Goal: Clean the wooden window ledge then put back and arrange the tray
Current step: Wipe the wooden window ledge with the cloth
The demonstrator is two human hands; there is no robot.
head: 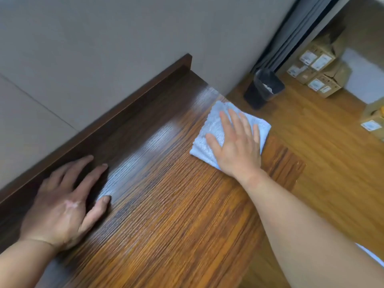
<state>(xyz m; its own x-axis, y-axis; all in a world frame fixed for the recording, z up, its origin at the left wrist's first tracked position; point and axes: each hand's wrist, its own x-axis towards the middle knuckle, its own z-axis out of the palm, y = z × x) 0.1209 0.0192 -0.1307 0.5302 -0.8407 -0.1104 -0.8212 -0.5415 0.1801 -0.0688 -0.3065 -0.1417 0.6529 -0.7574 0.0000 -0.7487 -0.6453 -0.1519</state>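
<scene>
The wooden window ledge (166, 194) runs from bottom left toward the upper middle, with a dark raised back strip along the grey wall. A folded white cloth (209, 129) lies on the ledge near its far right edge, partly over the edge. My right hand (236, 146) presses flat on the cloth with fingers spread. Flat on the bare ledge at the left, beside the back strip, rests my left hand (64, 202), holding nothing. No tray is in view.
A black waste bin (264, 88) stands on the wooden floor just past the ledge's far end. Cardboard boxes (318, 71) are stacked at the upper right beside a grey curtain (295, 36). More boxes (374, 119) sit at the right edge.
</scene>
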